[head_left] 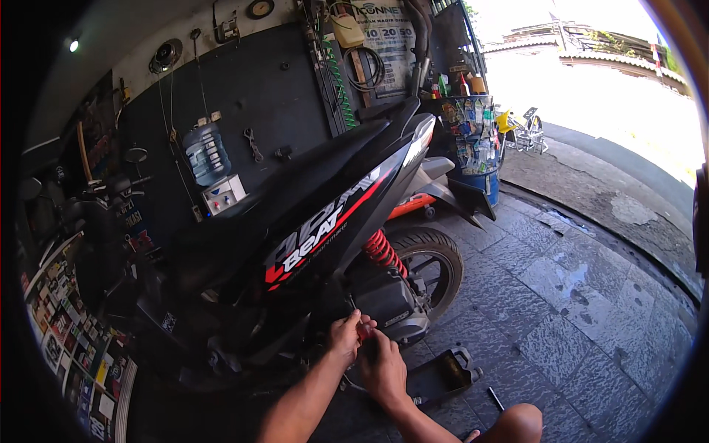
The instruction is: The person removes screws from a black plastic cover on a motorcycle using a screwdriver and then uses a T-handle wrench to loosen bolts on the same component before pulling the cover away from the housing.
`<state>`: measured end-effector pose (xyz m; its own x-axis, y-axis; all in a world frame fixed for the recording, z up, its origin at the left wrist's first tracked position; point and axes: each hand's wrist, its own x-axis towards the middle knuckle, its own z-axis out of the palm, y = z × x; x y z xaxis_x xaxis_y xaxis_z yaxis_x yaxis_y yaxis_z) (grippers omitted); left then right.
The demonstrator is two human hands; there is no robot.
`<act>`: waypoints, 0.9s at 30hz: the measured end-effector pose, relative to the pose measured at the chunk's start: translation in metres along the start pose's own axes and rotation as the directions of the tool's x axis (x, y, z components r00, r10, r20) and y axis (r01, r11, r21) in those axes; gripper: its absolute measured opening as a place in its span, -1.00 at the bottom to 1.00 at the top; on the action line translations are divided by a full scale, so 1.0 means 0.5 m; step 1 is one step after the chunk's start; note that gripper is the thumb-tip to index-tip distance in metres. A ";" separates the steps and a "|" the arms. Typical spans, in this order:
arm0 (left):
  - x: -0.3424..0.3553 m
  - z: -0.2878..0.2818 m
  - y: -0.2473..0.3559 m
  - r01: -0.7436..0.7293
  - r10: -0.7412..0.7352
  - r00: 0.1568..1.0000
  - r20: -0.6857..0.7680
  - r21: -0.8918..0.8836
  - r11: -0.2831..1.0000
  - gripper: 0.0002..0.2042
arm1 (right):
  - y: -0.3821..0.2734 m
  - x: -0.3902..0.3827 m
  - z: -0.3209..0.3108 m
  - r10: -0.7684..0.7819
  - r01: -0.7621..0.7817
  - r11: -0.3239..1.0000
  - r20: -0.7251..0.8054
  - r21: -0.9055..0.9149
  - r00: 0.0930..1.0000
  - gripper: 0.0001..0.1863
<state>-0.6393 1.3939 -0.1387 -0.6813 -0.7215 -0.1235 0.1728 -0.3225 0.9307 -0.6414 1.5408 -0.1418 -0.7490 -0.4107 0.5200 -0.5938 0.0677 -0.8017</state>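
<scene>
"Starting with the biggest, what surrounded the fingers (346,325)?"

"Grey tiled floor (554,295), spreading away to their right. After that came a black scooter (310,221) with red and white side markings. It filled the space above and beyond the fingers, its tail rising to their upper right."

"And the next in size?"

"A blue drum (481,183), well apart from the fingers, far to their upper right. Then the scooter's rear wheel (447,277), nearer, also up and to the right."

"What lay closer in?"

"A dark engine cover (380,299), just above the fingers. A dark, tray-like part (439,378) rested on the floor near them, below and to the right. A red spring (384,252) stood above them, over the cover."

"How were the hands themselves?"

"Close together. The left hand (344,336) had its fingers curled nearly closed on a small red-handled tool. The right hand (382,369) had its fingers bent against the handle from the right, mostly hidden; I couldn't tell how firmly they gripped."

"Anything smaller?"

"A short rod (495,399) on the floor, right of the fingers, past the tray-like part. Last, the red-handled tool (365,332) itself, between both sets of fingers, its thin shaft (352,303) pointing up toward the scooter."
</scene>
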 end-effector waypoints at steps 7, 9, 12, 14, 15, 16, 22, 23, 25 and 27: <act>-0.028 0.010 0.002 -0.004 0.007 0.986 -0.168 0.018 1.000 -0.68 | -0.012 -0.005 0.005 -0.070 0.078 0.990 -0.071 0.115 0.995 -0.59; 0.000 0.014 -0.041 -0.050 0.066 0.987 -0.145 0.112 0.992 -0.68 | 0.000 0.003 -0.015 -0.026 0.030 0.988 -0.026 0.149 0.999 -0.56; 0.000 0.016 -0.040 -0.016 0.046 0.981 -0.190 0.158 0.987 -0.67 | -0.037 -0.003 -0.036 0.487 -0.595 0.212 0.444 0.775 0.752 -0.59; -0.005 0.012 -0.031 -0.026 0.059 0.980 -0.188 0.177 0.984 -0.67 | -0.023 -0.002 -0.062 0.438 -0.738 -0.073 0.686 0.671 0.581 -0.59; -0.010 0.023 -0.023 -0.002 0.013 0.993 -0.114 0.091 0.996 -0.66 | -0.015 0.003 -0.059 0.450 -0.718 0.006 0.639 0.696 0.623 -0.62; -0.015 0.022 -0.022 0.032 -0.032 0.998 -0.046 0.011 0.999 -0.66 | -0.018 0.002 -0.047 0.477 -0.638 0.303 0.467 0.708 0.745 -0.58; -0.021 0.009 -0.006 -0.111 0.203 0.960 -0.191 0.406 0.907 -0.66 | -0.005 0.011 -0.016 0.187 -0.266 0.817 0.201 0.511 0.962 -0.47; -0.013 0.003 -0.009 -0.130 0.221 0.953 -0.207 0.381 0.915 -0.66 | -0.012 0.014 -0.016 0.225 -0.329 0.778 0.252 0.535 0.941 -0.48; -0.032 0.054 0.017 -0.137 0.168 0.975 -0.143 0.207 0.969 -0.66 | -0.006 0.027 -0.038 0.334 -0.475 0.659 0.338 0.583 0.880 -0.47; -0.037 0.028 0.013 -0.180 0.214 0.963 -0.166 0.200 0.963 -0.66 | -0.024 0.024 -0.029 0.440 -0.655 0.363 0.498 0.662 0.747 -0.60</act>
<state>-0.6357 1.4137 -0.1256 -0.5010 -0.8651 0.0235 0.1465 -0.0581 0.9875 -0.6475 1.5483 -0.1219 -0.6746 -0.7298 -0.1111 0.4699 -0.3085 -0.8271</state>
